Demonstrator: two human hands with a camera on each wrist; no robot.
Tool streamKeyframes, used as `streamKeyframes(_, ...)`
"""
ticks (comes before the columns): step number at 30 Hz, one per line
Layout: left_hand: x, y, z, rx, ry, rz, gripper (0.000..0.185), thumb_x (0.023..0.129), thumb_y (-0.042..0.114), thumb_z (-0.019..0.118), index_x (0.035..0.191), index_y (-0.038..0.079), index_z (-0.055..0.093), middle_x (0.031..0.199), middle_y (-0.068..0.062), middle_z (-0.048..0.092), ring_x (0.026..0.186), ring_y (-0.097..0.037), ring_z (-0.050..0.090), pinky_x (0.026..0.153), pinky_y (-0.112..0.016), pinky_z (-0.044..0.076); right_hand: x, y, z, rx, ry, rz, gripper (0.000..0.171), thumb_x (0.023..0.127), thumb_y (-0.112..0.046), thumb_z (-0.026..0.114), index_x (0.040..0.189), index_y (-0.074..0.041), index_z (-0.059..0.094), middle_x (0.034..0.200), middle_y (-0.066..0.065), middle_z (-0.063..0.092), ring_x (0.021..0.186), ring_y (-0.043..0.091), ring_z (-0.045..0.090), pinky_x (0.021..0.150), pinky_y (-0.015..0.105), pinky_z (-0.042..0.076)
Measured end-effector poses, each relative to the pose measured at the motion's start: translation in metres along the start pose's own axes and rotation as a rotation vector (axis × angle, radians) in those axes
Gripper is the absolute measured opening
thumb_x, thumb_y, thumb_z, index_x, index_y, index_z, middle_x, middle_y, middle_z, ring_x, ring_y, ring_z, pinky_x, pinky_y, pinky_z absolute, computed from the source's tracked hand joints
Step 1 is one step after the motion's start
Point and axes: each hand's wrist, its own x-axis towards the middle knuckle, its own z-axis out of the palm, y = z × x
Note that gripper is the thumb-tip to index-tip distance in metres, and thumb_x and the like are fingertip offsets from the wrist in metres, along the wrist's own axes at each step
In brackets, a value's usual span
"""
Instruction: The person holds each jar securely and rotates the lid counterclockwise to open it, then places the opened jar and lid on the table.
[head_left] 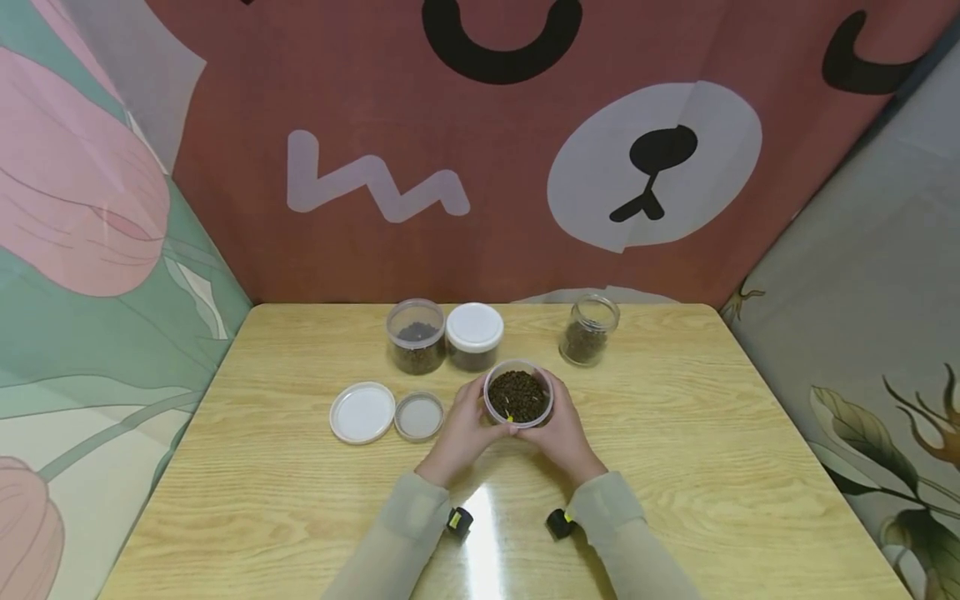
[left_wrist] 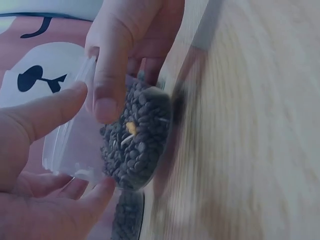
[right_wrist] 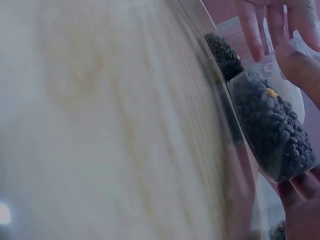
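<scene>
A clear plastic jar (head_left: 518, 393) filled with dark beans stands open on the wooden table (head_left: 675, 450), one yellow speck among the beans. My left hand (head_left: 467, 423) and right hand (head_left: 561, 429) cup it from both sides, fingers curled round its wall. In the left wrist view the same jar (left_wrist: 131, 135) shows between my left hand (left_wrist: 45, 165) and the fingers (left_wrist: 116, 55) of my right. The right wrist view shows the jar (right_wrist: 272, 127) close up with my right hand (right_wrist: 300, 60) on its rim.
Behind stand an open jar (head_left: 416, 335) with few beans, a jar with a white lid (head_left: 474, 335) and a small glass jar (head_left: 588, 330). A white lid (head_left: 362, 412) and a smaller clear lid (head_left: 419, 416) lie at the left. Printed cloth walls surround the table.
</scene>
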Motion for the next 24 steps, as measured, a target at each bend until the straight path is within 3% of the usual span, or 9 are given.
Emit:
streamKeyframes(8, 0.02, 0.007, 0.017, -0.118, 0.109, -0.034, 0.087, 0.076, -0.008, 0.082, 0.151, -0.003, 0.038, 0.147, -0.028, 0.037, 0.136, -0.043, 0.045, 0.106, -0.036, 0.047, 0.015, -0.001, -0.004, 0.038, 0.09, 0.021, 0.105, 0.066, 0.001, 0.092, 0.153, -0.003, 0.034, 0.154, 0.018, 0.042, 0.143, 0.035, 0.038, 0.12, 0.05, 0.028)
streamKeyframes(18, 0.037, 0.012, 0.034, -0.235, 0.209, -0.075, 0.078, 0.078, -0.015, 0.073, 0.149, -0.004, 0.041, 0.148, -0.027, 0.036, 0.138, -0.04, 0.044, 0.106, -0.033, 0.047, 0.028, 0.002, -0.004, 0.066, 0.185, 0.016, 0.102, 0.067, 0.007, 0.088, 0.152, 0.002, 0.032, 0.155, 0.022, 0.037, 0.145, 0.038, 0.034, 0.121, 0.05, 0.027)
streamKeyframes(24, 0.044, 0.012, 0.039, -0.265, 0.253, -0.074, 0.075, 0.079, -0.014, 0.072, 0.148, -0.006, 0.043, 0.145, -0.028, 0.039, 0.136, -0.041, 0.045, 0.105, -0.035, 0.049, 0.034, 0.005, -0.001, -0.01, 0.244, 0.036, 0.101, 0.065, 0.002, 0.09, 0.15, 0.002, 0.034, 0.147, 0.026, 0.037, 0.139, 0.04, 0.035, 0.12, 0.05, 0.029)
